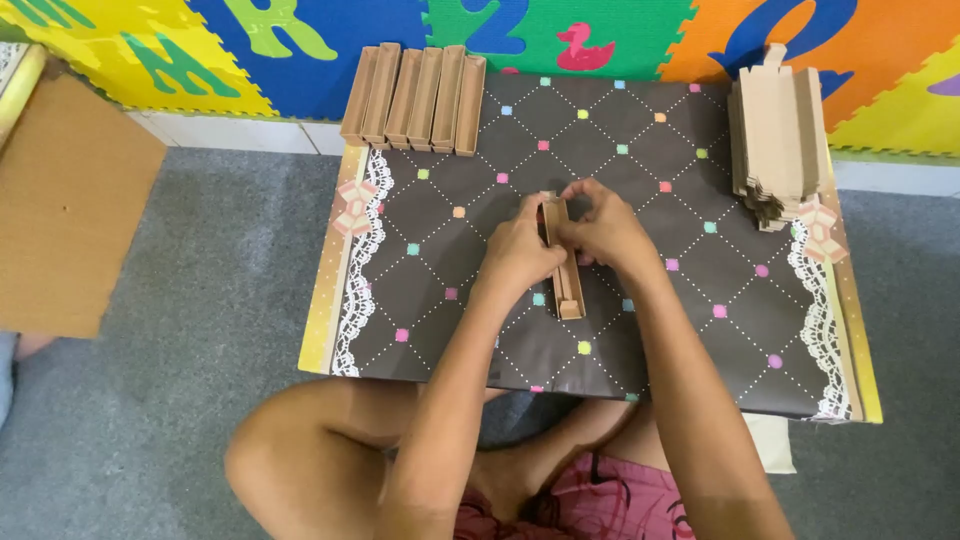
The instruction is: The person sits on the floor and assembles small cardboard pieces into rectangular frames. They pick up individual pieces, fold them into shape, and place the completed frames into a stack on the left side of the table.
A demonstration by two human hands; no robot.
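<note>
Both hands meet near the middle of a low table (700, 330) covered in dark brown paper with pastel squares and lace-print side edges. The left hand (522, 250) and right hand (602, 228) are both closed on a long, narrow cardboard tray (566, 285), gripping its far end; the near end lies free on the table, pointing toward the person. The fingers pinch the far tip, where an end flap seems to be getting folded in, though the flap itself is hidden under the fingers.

At the far left corner, 6 or so finished trays (414, 97) stand side by side, touching. At the far right corner sits a stack of flat blanks (777, 135), well apart from the hands. A cardboard sheet (62, 205) lies on the grey floor off the left edge, and foam play mats (300, 45) line the far side.

To do this fold well, I judge it best to keep the tray flat on the table so the long walls stay upright and parallel, hold both walls with the thumbs while the end flap is tucked, and crease along the scored line rather than beside it. Pressing too hard at the tip could splay or buckle the walls.
</note>
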